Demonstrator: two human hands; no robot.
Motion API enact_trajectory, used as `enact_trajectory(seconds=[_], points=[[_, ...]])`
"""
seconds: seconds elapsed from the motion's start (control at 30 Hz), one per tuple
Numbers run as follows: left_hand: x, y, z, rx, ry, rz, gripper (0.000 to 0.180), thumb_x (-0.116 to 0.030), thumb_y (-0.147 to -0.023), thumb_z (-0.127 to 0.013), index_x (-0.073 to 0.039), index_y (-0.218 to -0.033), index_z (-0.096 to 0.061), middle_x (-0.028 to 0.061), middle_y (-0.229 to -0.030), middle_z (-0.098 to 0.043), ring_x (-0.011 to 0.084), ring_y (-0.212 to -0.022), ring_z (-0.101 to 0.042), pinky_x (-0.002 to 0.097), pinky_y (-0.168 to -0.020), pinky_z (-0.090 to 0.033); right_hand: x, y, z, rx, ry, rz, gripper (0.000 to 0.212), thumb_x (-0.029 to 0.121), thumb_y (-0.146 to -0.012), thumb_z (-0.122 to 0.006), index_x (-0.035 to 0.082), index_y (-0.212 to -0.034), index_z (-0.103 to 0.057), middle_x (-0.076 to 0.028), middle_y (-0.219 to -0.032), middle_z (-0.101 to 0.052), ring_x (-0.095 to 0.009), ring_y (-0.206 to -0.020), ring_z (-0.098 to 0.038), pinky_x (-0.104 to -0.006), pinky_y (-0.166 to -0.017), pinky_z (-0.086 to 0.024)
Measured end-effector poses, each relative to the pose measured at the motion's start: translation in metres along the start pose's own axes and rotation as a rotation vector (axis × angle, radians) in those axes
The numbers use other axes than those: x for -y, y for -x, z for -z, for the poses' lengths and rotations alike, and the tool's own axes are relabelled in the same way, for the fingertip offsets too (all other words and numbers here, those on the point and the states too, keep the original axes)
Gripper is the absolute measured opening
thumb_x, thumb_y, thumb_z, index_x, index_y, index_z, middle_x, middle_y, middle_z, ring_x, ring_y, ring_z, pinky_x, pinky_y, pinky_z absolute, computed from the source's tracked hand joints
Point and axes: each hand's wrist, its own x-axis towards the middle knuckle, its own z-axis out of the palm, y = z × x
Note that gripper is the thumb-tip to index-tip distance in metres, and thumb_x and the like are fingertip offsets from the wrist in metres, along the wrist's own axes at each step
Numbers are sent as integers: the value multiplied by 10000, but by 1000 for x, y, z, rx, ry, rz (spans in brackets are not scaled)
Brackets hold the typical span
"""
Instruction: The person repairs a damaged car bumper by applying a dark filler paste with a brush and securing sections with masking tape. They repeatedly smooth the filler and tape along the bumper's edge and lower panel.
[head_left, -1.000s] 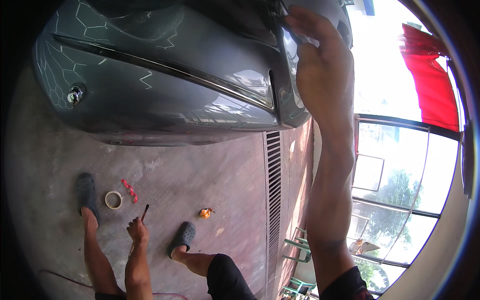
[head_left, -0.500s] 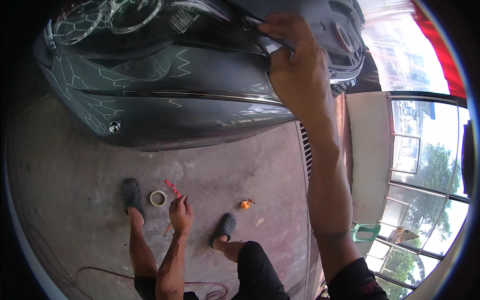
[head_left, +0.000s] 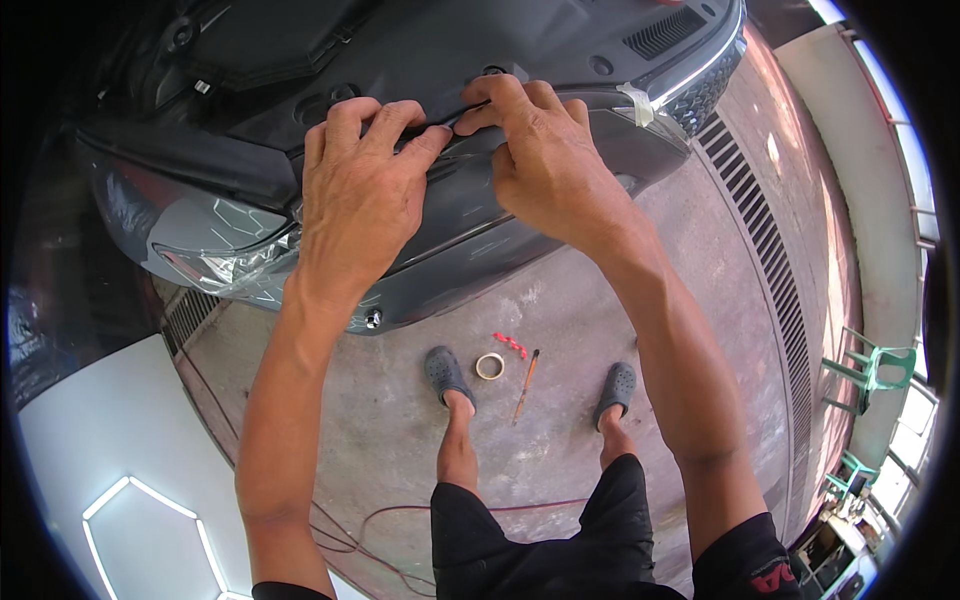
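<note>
The dark grey front bumper point(head_left: 470, 215) of a car curves across the upper part of the view. Over its top edge is my left hand point(head_left: 360, 190), fingers curled and thumb reaching toward the middle. Close beside it, my right hand point(head_left: 550, 145) bends its fingers at the same edge. Between the fingertips runs a thin dark strip point(head_left: 455, 125), which both hands appear to pinch; whether it is film or trim, I cannot make out. A piece of pale masking tape point(head_left: 637, 104) sticks to the bumper's right corner. The headlight point(head_left: 235, 262) lies left of my left wrist.
On the concrete floor point(head_left: 560, 430) between my feet lie a tape roll point(head_left: 490, 366), a crumpled red strip point(head_left: 510, 345) and a thin brush-like tool point(head_left: 526, 385). A hose point(head_left: 400, 510) trails behind. A drain grate point(head_left: 765, 245) and a green chair point(head_left: 880, 368) are at right.
My left hand has risen from low near my legs to the bumper edge. My right hand has joined it there. The view has shifted, and the brush-like tool now shows fully.
</note>
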Motion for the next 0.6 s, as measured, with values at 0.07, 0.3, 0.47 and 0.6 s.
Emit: enact_trajectory(seconds=[0.07,0.3,0.47,0.6], points=[[5,-5,-5,70,-11,-73,373,-30,-851,-721,-148,-1200,-782,-7,-1250,-653,271,-1179,-523,435,-983,-423,2,1,1,-7,-25,-34,474,-60,-813,-597,10,-1281,-567,-88,-1140,-792,-293,-1239,-610,-433,-973,-383],[3,-7,-10,91,3,-55,278,-73,-875,-730,-141,-1139,-788,-28,-1178,-640,253,-1170,-522,434,-972,-425,0,3,-3,-62,-75,-15,422,-61,-825,-601,1,-1243,-590,-120,-1118,-780,-310,-1181,-627,-434,-965,-398],[2,-6,-12,71,55,-20,287,-51,-874,-721,-141,-1139,-787,-29,-1162,-634,255,-1168,-518,439,-964,-422,3,12,-5,-50,-124,25,404,-99,-819,-597,-15,-1214,-609,-160,-1159,-743,-312,-1164,-631,-418,-949,-428],[3,-3,-11,96,63,23,370,10,-846,-708,-141,-1172,-792,-19,-1208,-642,268,-1190,-506,439,-993,-416,2,14,-10,-38,-119,33,436,-118,-803,-606,-10,-1225,-602,-169,-1140,-737,-317,-1156,-634,-411,-945,-434]])
